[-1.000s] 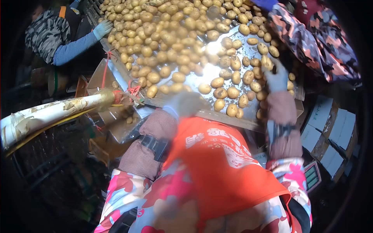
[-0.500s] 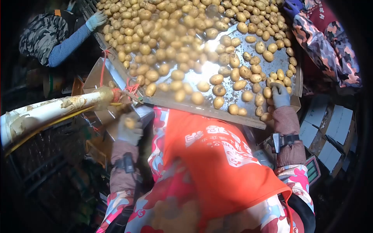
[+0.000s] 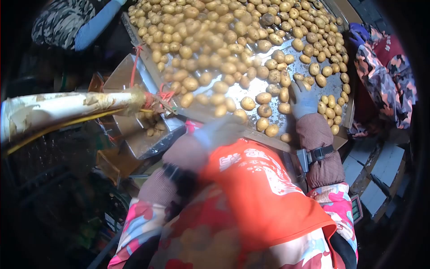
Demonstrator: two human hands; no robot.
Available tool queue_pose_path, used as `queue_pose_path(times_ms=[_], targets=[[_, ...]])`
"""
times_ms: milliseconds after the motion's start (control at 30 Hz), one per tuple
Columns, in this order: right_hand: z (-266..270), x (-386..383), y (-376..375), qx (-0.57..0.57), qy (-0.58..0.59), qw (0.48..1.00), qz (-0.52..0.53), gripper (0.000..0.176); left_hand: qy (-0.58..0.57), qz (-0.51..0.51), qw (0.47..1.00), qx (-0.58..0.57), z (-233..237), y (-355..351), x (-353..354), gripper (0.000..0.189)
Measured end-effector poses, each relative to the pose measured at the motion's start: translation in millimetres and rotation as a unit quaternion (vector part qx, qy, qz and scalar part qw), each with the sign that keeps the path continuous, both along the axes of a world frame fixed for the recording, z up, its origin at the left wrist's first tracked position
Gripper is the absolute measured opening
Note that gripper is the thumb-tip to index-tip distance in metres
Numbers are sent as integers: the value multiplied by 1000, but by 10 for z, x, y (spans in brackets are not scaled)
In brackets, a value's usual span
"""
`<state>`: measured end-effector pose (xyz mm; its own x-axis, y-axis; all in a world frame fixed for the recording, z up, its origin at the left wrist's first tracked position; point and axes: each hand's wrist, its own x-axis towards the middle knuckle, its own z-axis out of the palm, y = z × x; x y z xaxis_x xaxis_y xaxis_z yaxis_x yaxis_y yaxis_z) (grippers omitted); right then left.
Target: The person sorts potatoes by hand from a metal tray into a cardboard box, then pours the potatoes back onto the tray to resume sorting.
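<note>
Many potatoes [image 3: 264, 110] lie loose on a metal sorting tray [image 3: 233, 92], thickest toward the far side. My right hand [image 3: 304, 102], in a grey-blue glove, reaches over the tray with its fingers stretched out and apart, touching or close to several potatoes. At the tray's near edge, my left hand [image 3: 219, 131] is smeared by motion; it wears a similar glove, and I cannot see whether anything is in it. Below the tray's left corner stands a cardboard box [image 3: 127, 119] lined with plastic, with some potatoes [image 3: 154, 125] inside.
A white pipe [image 3: 67, 114] runs in from the left to the tray corner, tied with red string [image 3: 165, 95]. Other people stand at the far left, a blue sleeve [image 3: 98, 24] showing, and far right, with a purple glove [image 3: 358, 33]. Cartons [image 3: 374, 172] are stacked at lower right.
My left hand has moved from beside the box, where it held a potato, up and right to the tray edge. My right hand has shifted left over the tray. The view has shifted too.
</note>
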<state>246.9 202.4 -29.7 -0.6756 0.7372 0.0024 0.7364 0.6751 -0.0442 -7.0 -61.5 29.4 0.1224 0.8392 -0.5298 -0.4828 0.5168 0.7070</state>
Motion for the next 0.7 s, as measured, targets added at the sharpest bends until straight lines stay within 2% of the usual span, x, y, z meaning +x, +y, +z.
queue_pose_path(times_ms=[67,100,133,167,233,267,300,367,433,500,567,600,633,667,700], targets=[[8,28,-8,-7,0,1000,6,56,-171,8,977,-129,104,390,184,41],[2,16,39,-9,2,1000,11,56,-232,15,959,-161,-66,473,270,41],[-54,-19,104,-19,-18,999,-28,58,-271,20,948,-163,-339,472,344,41],[-81,-66,128,-37,59,996,-52,58,-307,25,941,-141,-723,426,402,41],[-97,-67,26,-84,202,970,-106,58,-320,43,941,-103,-980,329,383,40],[231,-202,-177,-243,302,897,-212,62,-296,48,951,-81,-794,310,314,40],[778,-457,-452,-394,339,818,-244,59,-261,63,962,-56,-675,304,256,39],[607,-417,-715,-542,371,748,-99,59,-193,90,977,-16,-453,196,245,38],[513,-551,-1140,-452,287,842,72,51,-124,112,986,24,-295,75,232,36],[389,-657,-1013,-342,217,893,195,49,-172,172,969,-48,-421,-67,65,34],[301,-702,-657,-331,142,928,91,47,24,181,979,-92,-469,-536,-297,35],[226,-720,-394,-322,106,940,37,45,161,175,971,-27,-194,-804,-442,35],[81,-782,-177,-336,224,914,-45,41,307,174,935,19,79,-1070,-590,35],[-63,-848,41,-336,352,867,-110,37,19,344,938,-44,-266,-1620,-1017,34],[302,-1082,248,-218,221,946,-87,36,-268,441,856,-3,12,-1575,-1283,33]])
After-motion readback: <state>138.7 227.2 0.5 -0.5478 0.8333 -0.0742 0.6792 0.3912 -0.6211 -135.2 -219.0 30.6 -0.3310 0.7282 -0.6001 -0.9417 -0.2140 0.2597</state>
